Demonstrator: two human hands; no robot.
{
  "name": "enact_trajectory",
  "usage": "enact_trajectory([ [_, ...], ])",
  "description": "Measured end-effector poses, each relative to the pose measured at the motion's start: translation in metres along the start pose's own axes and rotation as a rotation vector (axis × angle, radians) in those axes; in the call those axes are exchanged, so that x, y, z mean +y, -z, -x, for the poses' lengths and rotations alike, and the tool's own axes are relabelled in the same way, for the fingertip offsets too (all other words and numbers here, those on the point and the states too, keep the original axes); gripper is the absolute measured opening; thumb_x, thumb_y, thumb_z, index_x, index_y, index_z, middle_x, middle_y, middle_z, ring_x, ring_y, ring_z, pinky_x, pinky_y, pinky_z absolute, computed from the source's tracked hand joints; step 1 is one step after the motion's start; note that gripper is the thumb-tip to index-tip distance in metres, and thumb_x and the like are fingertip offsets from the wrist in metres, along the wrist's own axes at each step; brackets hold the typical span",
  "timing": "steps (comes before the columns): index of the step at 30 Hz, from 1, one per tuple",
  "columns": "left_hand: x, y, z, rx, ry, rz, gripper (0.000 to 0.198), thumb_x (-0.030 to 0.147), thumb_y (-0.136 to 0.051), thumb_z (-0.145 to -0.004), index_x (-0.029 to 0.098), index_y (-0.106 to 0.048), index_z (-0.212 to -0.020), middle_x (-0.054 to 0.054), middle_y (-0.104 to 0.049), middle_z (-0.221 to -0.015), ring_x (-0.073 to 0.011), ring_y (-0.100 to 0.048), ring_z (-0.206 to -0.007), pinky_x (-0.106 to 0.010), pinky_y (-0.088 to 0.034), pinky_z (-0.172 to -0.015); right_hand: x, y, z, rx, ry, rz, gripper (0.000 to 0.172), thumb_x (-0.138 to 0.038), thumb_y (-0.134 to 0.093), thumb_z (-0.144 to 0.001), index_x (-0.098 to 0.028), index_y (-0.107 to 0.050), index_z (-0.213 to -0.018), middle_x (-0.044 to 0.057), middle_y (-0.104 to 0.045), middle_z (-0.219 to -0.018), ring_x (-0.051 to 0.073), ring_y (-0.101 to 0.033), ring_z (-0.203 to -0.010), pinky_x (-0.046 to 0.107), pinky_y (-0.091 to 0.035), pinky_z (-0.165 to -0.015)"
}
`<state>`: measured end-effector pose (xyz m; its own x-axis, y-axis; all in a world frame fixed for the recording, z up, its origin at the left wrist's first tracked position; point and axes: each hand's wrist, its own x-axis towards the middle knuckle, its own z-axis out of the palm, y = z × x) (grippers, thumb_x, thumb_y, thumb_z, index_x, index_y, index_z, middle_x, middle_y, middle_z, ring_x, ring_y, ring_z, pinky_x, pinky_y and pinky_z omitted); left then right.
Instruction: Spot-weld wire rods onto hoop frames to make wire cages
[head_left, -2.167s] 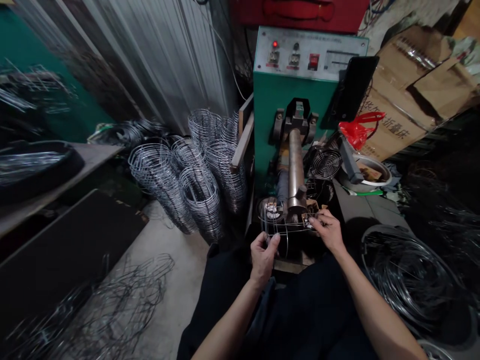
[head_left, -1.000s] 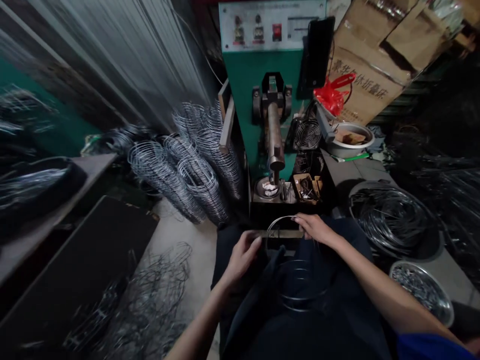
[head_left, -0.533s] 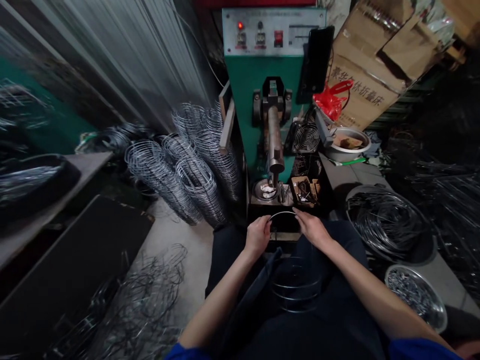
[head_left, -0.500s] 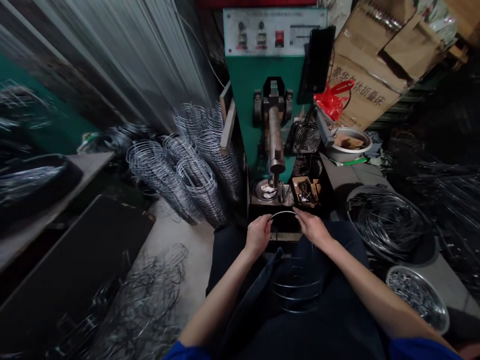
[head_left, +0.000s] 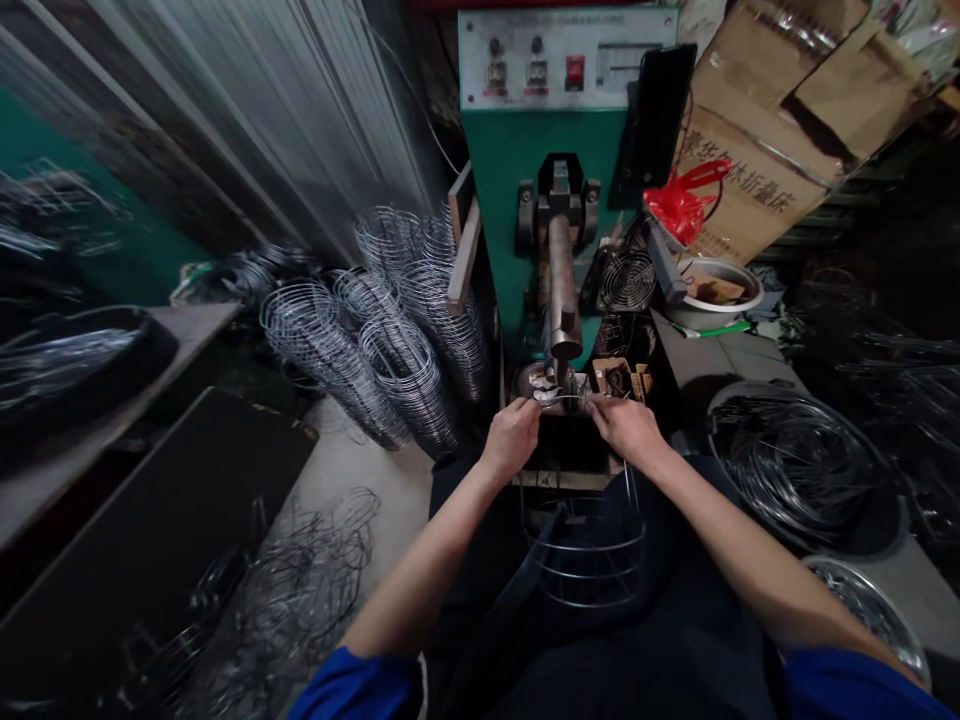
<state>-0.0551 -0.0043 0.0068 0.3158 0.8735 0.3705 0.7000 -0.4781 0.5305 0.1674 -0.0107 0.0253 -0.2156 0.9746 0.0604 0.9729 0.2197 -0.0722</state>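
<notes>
My left hand [head_left: 511, 438] and my right hand [head_left: 628, 432] are both closed on the top wire of a wire basket frame [head_left: 589, 605], one at each end of a short span. The frame's curved rings hang below my hands, in front of my lap. Just beyond the held wire stands a green machine [head_left: 495, 200], with a thick metal rod arm [head_left: 562, 290] reaching toward me. The rod's lower tip is close to the wire; I cannot tell whether they touch. My fingertips are partly hidden.
Stacked wire baskets [head_left: 401, 370] stand left of the machine. Loose wire pieces [head_left: 315, 560] lie on the floor. At right are a tub of wire rings [head_left: 802, 460], a bowl of small metal parts [head_left: 862, 610] and a white bowl [head_left: 716, 290]. A phone [head_left: 660, 115] is fixed beside the control panel.
Both hands have moved forward and up with the wire basket frame, bringing its top wire closer to the rod's tip. The view has shifted slightly.
</notes>
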Motion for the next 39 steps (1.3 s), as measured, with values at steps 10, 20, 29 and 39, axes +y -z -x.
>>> enact_trajectory([
  [10, 0.003, 0.011, -0.014, -0.065, 0.000, -0.109, 0.022, 0.010, -0.042, -0.093, 0.019, -0.054, -0.076, -0.005, -0.057, -0.080, -0.0142, -0.053, -0.067, -0.025, -0.040, -0.064, 0.001, 0.002, -0.013, 0.016, 0.007, 0.014, 0.029, -0.032, -0.043, -0.102, -0.023, -0.065, -0.117, 0.008, -0.072, -0.101, 0.025, -0.068, -0.085, 0.028, -0.046, -0.065],
  [20, 0.002, 0.017, -0.019, -0.078, -0.013, -0.133, 0.021, 0.006, -0.044, -0.090, 0.018, -0.054, -0.076, -0.005, -0.057, -0.080, -0.0144, -0.053, -0.065, -0.025, -0.038, -0.062, -0.003, 0.007, -0.018, 0.011, 0.009, 0.017, 0.028, -0.033, -0.043, -0.102, -0.024, -0.065, -0.117, 0.007, -0.072, -0.099, 0.024, -0.068, -0.083, 0.027, -0.044, -0.063],
  [29, -0.003, 0.015, -0.022, -0.064, -0.034, -0.052, 0.021, 0.006, -0.044, -0.089, 0.017, -0.055, -0.074, -0.004, -0.057, -0.074, -0.0140, -0.053, -0.066, -0.025, -0.037, -0.063, -0.005, 0.016, -0.020, -0.056, 0.011, 0.009, 0.031, -0.034, -0.039, -0.104, -0.020, -0.067, -0.107, 0.008, -0.071, -0.092, 0.024, -0.067, -0.081, 0.028, -0.039, -0.062],
  [39, -0.004, 0.024, -0.032, -0.076, -0.042, 0.048, 0.022, 0.003, -0.049, -0.082, 0.017, -0.050, -0.066, 0.000, -0.055, -0.064, -0.0116, -0.051, -0.059, -0.023, -0.034, -0.060, 0.003, 0.029, -0.028, -0.117, 0.075, -0.141, 0.027, -0.030, -0.044, -0.102, -0.020, -0.068, -0.094, 0.007, -0.069, -0.078, 0.022, -0.065, -0.074, 0.027, -0.036, -0.063],
])
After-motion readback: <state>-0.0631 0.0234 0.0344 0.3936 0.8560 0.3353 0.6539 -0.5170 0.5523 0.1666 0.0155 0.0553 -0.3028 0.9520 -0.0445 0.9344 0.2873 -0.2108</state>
